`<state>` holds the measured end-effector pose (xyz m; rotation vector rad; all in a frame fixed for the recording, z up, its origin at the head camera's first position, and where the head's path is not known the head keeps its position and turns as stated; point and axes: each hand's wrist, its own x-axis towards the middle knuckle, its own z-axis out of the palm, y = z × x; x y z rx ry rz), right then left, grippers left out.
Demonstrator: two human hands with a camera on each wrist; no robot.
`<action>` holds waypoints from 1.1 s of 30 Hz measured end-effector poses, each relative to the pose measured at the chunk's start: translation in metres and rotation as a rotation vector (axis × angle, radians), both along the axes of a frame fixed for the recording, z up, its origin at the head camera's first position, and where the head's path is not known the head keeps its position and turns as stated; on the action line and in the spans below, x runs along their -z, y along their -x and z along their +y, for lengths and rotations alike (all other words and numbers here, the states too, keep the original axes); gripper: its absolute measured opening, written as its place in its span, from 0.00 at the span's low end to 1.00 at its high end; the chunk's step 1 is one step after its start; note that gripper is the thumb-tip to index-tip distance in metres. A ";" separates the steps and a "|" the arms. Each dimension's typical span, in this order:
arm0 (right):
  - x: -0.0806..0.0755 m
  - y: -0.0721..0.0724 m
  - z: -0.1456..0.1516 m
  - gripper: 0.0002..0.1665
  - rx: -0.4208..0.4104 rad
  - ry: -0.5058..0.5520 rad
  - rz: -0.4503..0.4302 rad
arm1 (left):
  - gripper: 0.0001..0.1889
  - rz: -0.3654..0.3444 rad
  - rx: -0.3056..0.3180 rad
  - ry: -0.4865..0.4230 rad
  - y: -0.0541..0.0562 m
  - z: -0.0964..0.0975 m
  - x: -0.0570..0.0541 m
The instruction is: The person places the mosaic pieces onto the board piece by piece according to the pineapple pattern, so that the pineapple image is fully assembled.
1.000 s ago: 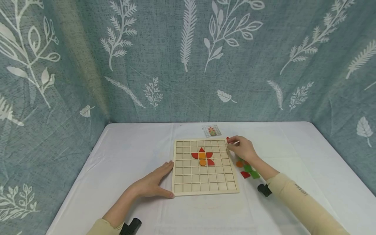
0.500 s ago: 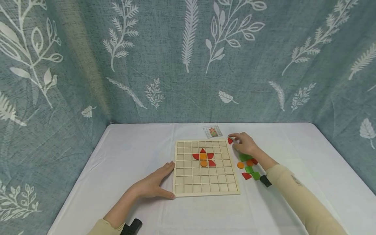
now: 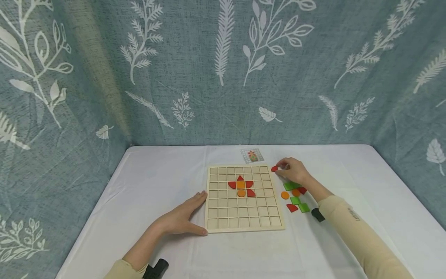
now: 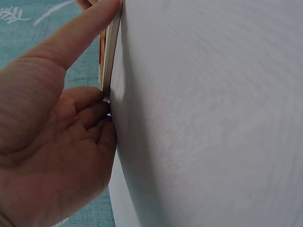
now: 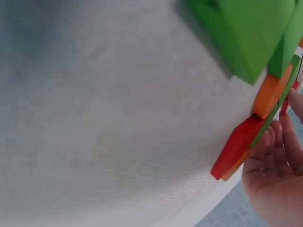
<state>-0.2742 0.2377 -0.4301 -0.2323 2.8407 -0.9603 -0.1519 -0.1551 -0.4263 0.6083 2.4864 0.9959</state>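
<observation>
A square wooden grid board lies on the table. Red and orange tiles form a small figure in its upper middle cells, with an orange square tile at the centre. My left hand rests along the board's left edge, fingers and thumb spread; the left wrist view shows the thumb against the rim. Just off the board's upper right corner, my right hand pinches a red tile between thumb and fingertips. The hand partly hides this tile in the right wrist view.
Right of the board lie loose tiles: several green ones, such as a green square, an orange circle and a red quarter-circle. A small pattern card lies behind the board. A patterned curtain stands behind the table.
My right hand let the red tile lie by the board's corner with fingers spread, then took hold of it again. The tile has turned and shifted slightly right. My left hand stays put.
</observation>
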 end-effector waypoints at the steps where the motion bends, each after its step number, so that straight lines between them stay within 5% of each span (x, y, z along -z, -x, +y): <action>1: 0.000 0.000 0.000 0.17 0.006 0.002 0.003 | 0.59 0.002 0.000 0.000 0.000 0.000 0.000; 8: 0.000 -0.006 0.004 0.19 0.053 0.001 0.023 | 0.59 0.000 0.000 -0.004 0.000 0.000 0.000; 16: 0.001 -0.016 0.000 0.22 0.096 0.123 0.024 | 0.59 -0.004 -0.004 0.005 0.000 0.000 0.002; 26: -0.003 -0.032 -0.036 0.22 0.026 0.281 -0.048 | 0.59 0.009 0.003 0.006 0.001 -0.002 0.001; 33: -0.002 -0.041 -0.063 0.18 -0.074 0.300 -0.052 | 0.59 0.006 0.005 -0.003 0.001 -0.001 0.001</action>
